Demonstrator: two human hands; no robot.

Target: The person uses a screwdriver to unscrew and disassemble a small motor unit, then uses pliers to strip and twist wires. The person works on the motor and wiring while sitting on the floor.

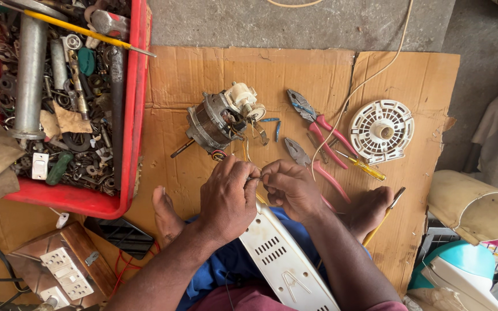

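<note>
Head view. We see the left hand (pixel 227 196) and the right hand (pixel 291 189) meeting fingertip to fingertip over a sheet of corrugated cardboard (pixel 203 75) laid on the concrete floor. The fingers of both hands are pinched narrow on fine wire ends (pixel 256 178), too small for us to tell how they are joined. These leads run up to the electric motor (pixel 217 120), which lies on its side just beyond the hands, its shaft pointing lower left.

We judge the main risks as follows: the thin strands may snap or fray under hard twisting; a pull may drag the motor, which rests loose; bare ends may prick the fingertips. The person's bare feet lie close to two red-handled pliers (pixel 312 118) and a yellow screwdriver (pixel 364 168), whose tips could catch skin.

Materials: the motor shows a ribbed metal shell, coppery windings and a cream plastic gear cap. A white slotted plastic panel (pixel 283 259) lies across the lap. A round white plastic grille (pixel 381 131) sits to the right. The red plastic tray (pixel 136 115) holds dull steel hardware.
</note>
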